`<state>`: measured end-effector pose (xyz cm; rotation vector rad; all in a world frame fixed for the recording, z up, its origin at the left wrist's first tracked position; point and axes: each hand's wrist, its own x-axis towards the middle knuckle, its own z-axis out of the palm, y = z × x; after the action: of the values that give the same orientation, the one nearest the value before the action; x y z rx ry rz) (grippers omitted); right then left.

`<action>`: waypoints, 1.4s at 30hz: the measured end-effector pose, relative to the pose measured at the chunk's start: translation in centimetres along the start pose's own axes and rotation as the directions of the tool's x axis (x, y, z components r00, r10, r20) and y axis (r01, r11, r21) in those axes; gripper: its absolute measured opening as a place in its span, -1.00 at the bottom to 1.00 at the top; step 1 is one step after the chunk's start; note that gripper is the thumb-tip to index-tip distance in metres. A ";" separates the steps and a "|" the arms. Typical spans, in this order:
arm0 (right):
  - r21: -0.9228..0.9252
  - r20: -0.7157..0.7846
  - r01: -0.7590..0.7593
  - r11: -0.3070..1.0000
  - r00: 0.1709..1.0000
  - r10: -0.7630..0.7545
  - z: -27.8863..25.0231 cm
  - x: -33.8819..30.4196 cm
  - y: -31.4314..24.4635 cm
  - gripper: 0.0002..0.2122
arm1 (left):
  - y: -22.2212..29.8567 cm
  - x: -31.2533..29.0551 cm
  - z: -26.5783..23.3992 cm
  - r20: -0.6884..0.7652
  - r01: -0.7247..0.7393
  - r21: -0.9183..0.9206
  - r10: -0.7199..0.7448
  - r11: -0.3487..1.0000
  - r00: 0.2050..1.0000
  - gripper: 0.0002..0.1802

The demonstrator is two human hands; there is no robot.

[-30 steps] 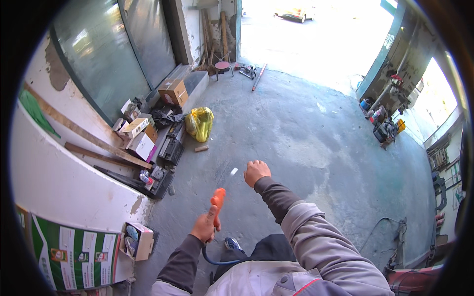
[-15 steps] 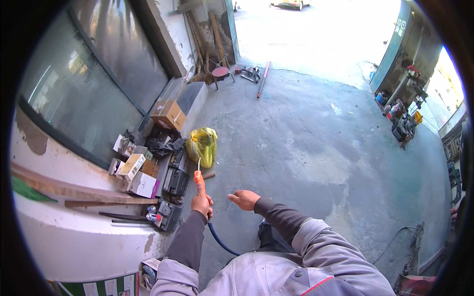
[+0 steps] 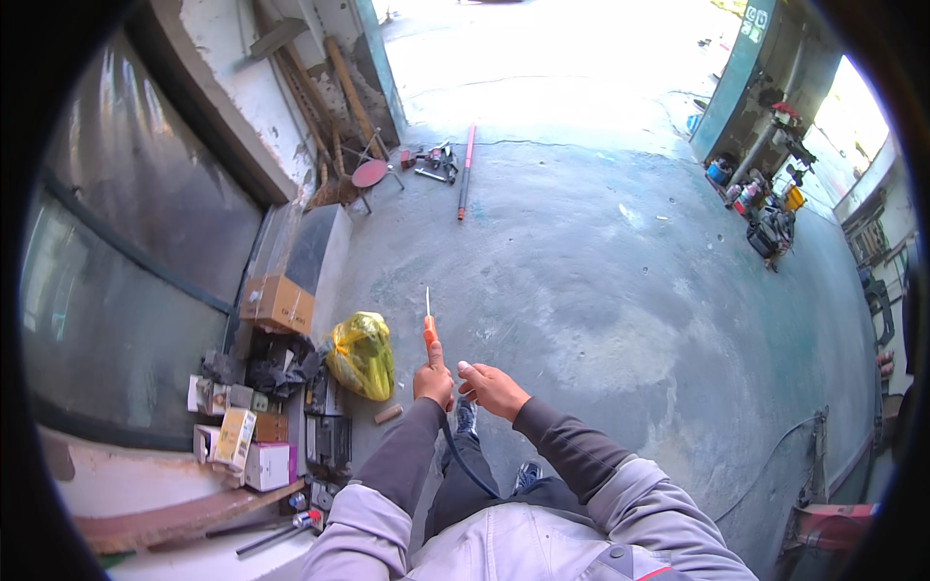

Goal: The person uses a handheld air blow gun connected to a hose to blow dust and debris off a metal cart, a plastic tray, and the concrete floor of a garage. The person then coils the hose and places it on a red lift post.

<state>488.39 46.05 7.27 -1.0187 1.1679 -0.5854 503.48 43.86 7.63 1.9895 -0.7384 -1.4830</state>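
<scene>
My left hand (image 3: 433,383) is closed around an orange-handled tool (image 3: 428,329) with a thin metal tip pointing away from me; a dark hose (image 3: 465,465) seems to run from it back toward my legs. My right hand (image 3: 489,387) hovers just beside it, fingers loosely open, holding nothing. On the concrete floor (image 3: 601,290) to my left lies a yellow bag (image 3: 361,354). Beyond it, against the wall, sit a brown cardboard box (image 3: 281,303) and several small boxes (image 3: 242,441), white, yellow and pink.
</scene>
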 end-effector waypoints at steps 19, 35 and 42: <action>0.447 -0.554 0.016 0.895 0.790 0.262 -9.9 9.4 -5.8 -0.47 | 14.1 16.3 13.9 0.608 -0.545 0.555 0.141 0.628 0.781 -0.23; 0.646 -0.742 0.690 0.325 0.468 0.481 -29.1 -3.8 -0.3 -0.55 | 8.2 6.9 24.9 0.942 -0.641 0.333 -0.213 0.692 0.259 -0.20; 0.806 -0.583 0.462 0.371 0.506 0.636 -41.8 -10.4 12.3 -0.69 | 5.9 7.0 32.0 0.781 -0.836 0.419 -0.611 0.356 0.131 -0.45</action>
<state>444.32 45.87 -0.85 0.5842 1.3846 -1.5772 473.71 31.61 -0.67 0.5885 -3.0203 -2.4675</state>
